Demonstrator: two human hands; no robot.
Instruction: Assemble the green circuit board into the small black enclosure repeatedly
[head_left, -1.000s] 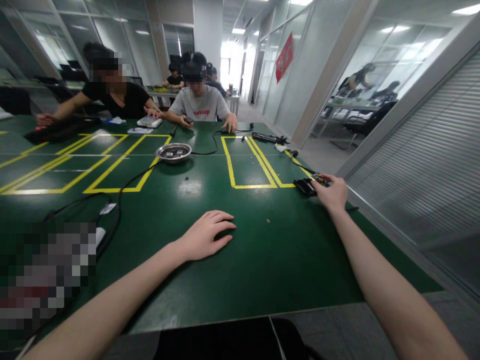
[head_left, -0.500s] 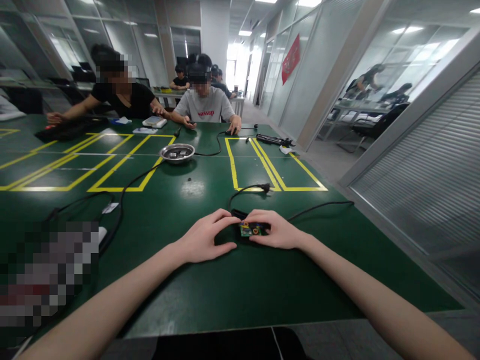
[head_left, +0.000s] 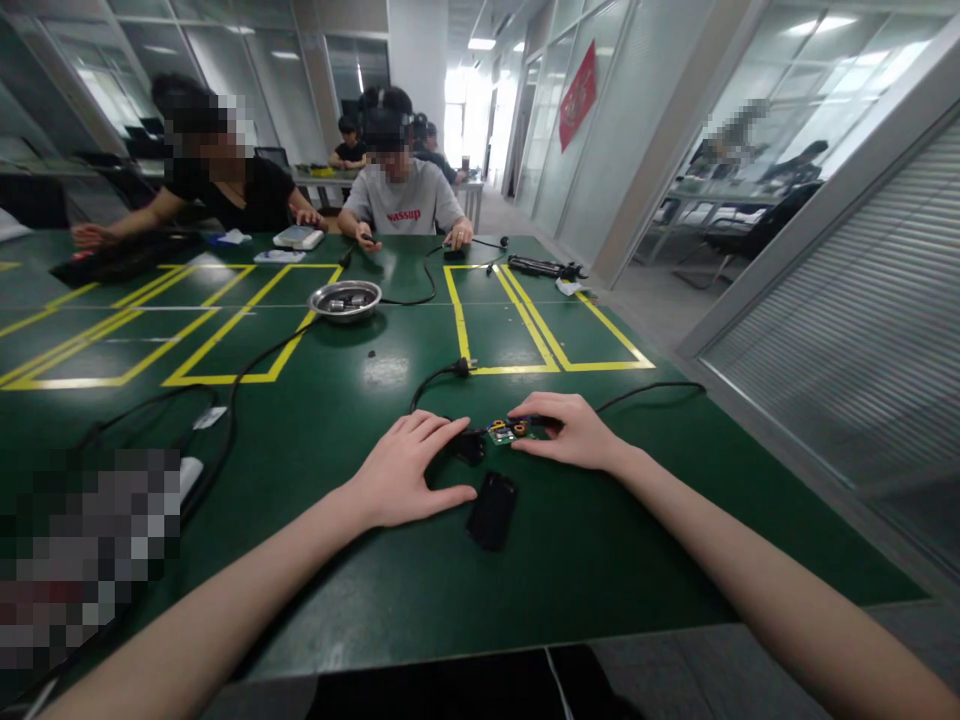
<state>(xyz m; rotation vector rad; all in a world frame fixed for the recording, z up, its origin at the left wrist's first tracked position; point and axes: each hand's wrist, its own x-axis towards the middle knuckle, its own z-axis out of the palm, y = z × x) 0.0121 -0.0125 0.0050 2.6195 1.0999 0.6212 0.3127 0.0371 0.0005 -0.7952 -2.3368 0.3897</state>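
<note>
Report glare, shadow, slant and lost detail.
Head view: pale glare on the green table, nearer than the metal bowl; head view: shadow under that bowl; head view: the right-hand partition slants strongly; head view: the circuit board is too small for fine detail.

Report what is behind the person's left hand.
Behind the left hand, part of a black piece shows past it, and a black cord runs from a plug down to the hand. The rest of the piece and the cord's lower end are covered.

green circuit board | exposed, beside black casing | black cover | lying in front
</note>
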